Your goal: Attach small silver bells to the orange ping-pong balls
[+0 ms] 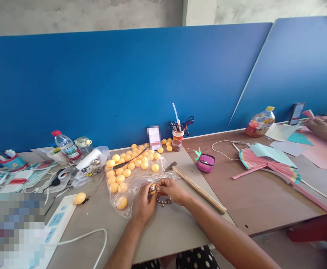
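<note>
My left hand [144, 203] and my right hand [171, 189] meet over the near middle of the grey table. Between their fingertips is a small shiny gold-coloured object [152, 189], gripped by my left hand and touched by the closed fingers of my right hand. A string of dark metallic beads [165, 202] hangs below my right hand. Just beyond my hands lies a clear plastic bag [132, 183]. Many orange balls [127, 172] rest on and around it, with a black-handled thin tool [124, 163] lying across them. What my right fingertips pinch is partly hidden.
A wooden-handled hammer [198, 189] lies right of my hands, near a purple pouch [206, 163]. A paper cup [178, 134] holds tools at the back. Left are a power strip [57, 220] and bottle [68, 147]. Another person's hands [319, 127] work at far right beyond a pink fan [253, 160].
</note>
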`<action>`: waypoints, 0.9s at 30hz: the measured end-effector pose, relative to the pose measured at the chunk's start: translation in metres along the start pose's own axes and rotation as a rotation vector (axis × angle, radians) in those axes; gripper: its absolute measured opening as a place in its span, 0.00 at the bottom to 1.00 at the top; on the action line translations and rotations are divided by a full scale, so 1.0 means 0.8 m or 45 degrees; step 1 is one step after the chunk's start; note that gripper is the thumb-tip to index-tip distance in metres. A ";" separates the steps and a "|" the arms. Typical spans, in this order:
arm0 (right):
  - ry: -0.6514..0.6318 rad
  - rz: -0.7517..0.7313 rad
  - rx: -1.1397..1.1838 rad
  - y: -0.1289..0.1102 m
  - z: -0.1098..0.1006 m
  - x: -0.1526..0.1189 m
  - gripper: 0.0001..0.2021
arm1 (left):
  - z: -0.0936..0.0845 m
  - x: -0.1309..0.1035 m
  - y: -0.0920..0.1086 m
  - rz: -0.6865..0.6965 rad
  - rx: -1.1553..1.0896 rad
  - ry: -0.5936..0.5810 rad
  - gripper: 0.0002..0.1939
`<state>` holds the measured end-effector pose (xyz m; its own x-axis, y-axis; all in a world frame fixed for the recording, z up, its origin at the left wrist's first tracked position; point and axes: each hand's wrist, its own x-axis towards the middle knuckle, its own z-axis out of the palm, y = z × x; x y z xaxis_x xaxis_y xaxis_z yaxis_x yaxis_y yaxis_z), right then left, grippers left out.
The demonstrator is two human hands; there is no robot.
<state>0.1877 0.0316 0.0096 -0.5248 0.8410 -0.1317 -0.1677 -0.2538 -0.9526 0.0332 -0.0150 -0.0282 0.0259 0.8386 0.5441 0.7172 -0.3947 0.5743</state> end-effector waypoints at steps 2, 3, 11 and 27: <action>0.003 0.026 0.014 0.002 -0.001 0.001 0.07 | -0.001 0.000 0.001 0.019 -0.002 -0.001 0.17; 0.007 0.037 0.013 0.003 -0.001 0.001 0.08 | -0.001 0.000 0.001 0.026 0.001 -0.004 0.17; 0.109 0.061 0.010 0.010 0.002 0.004 0.07 | -0.002 0.000 0.006 0.057 0.042 -0.017 0.17; 0.204 0.004 -0.158 0.015 0.008 0.010 0.06 | -0.001 -0.001 0.006 0.077 0.052 -0.016 0.17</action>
<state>0.1761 0.0324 -0.0008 -0.3843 0.9079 -0.1672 -0.0571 -0.2041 -0.9773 0.0358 -0.0178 -0.0254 0.0789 0.8185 0.5691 0.7417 -0.4296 0.5151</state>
